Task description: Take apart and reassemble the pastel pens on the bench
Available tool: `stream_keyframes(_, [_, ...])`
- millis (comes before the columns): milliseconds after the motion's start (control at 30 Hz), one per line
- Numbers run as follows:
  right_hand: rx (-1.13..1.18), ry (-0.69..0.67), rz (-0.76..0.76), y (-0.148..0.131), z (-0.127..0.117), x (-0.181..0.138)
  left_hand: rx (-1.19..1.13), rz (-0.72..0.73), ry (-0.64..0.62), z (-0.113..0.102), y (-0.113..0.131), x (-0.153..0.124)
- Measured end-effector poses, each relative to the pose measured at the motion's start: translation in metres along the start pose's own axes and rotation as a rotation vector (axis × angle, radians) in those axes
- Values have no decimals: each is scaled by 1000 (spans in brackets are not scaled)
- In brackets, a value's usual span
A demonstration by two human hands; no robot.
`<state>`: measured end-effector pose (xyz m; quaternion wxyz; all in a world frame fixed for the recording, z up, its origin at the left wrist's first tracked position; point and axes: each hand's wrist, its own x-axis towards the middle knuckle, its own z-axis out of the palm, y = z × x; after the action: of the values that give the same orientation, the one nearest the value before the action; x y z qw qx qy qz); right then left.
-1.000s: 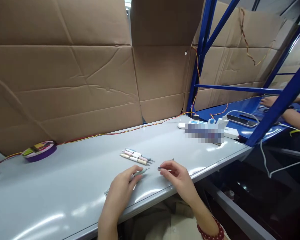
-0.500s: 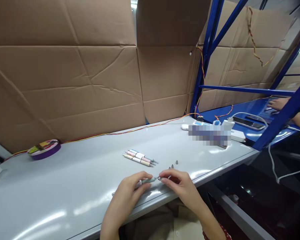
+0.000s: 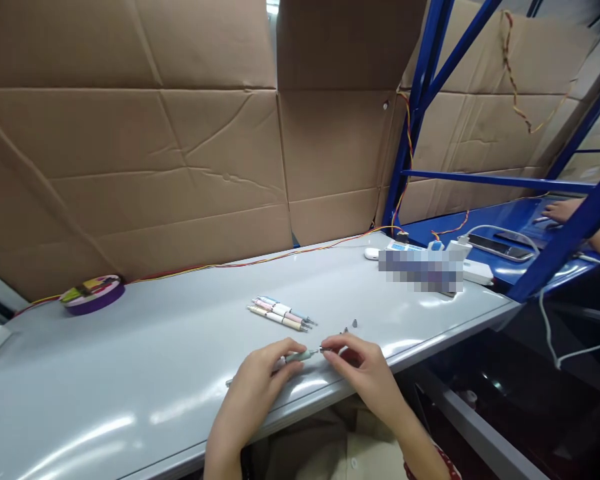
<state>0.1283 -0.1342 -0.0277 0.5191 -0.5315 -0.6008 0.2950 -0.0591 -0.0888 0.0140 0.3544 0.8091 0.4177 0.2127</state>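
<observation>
My left hand (image 3: 260, 380) is closed round a pale green pen (image 3: 300, 357), its thumb and fingers near the pen's front end. The pen lies nearly level and its thin bare point is turned right. In a pinch, my right hand (image 3: 363, 370) holds a small metal pen tip (image 3: 322, 349), just off the pen's point with a narrow gap between them. Beyond my hands lie several pens (image 3: 280, 315) side by side on the table. Close behind my right fingers stands a loose metal tip (image 3: 355, 323); others beside it are partly hidden by that hand.
A purple tape roll (image 3: 93, 295) lies at the back left of the white table (image 3: 155, 347). White chargers (image 3: 459, 251) and a blurred-out item are at the right, by the blue frame (image 3: 415, 113). Cardboard (image 3: 205, 147) walls the back. Another person's hand (image 3: 565, 210) is far right.
The metal tip has come away slightly to the right from the pen's point, leaving a small gap. The view has shifted a little; the pens on the table stay put.
</observation>
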Motion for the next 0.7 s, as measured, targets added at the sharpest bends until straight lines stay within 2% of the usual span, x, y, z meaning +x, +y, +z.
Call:
stream_keyframes(200, [-19, -61, -11, -2, 0, -1, -29, 28, -37, -1, 4, -1])
stream_keyframes(467, [-70, -31, -24, -1, 0, 0, -27, 62, -31, 4, 4, 2])
stream_keyframes(700, [-251, -48, -101, -2, 3, 1, 1, 54, -57, 6, 7, 1])
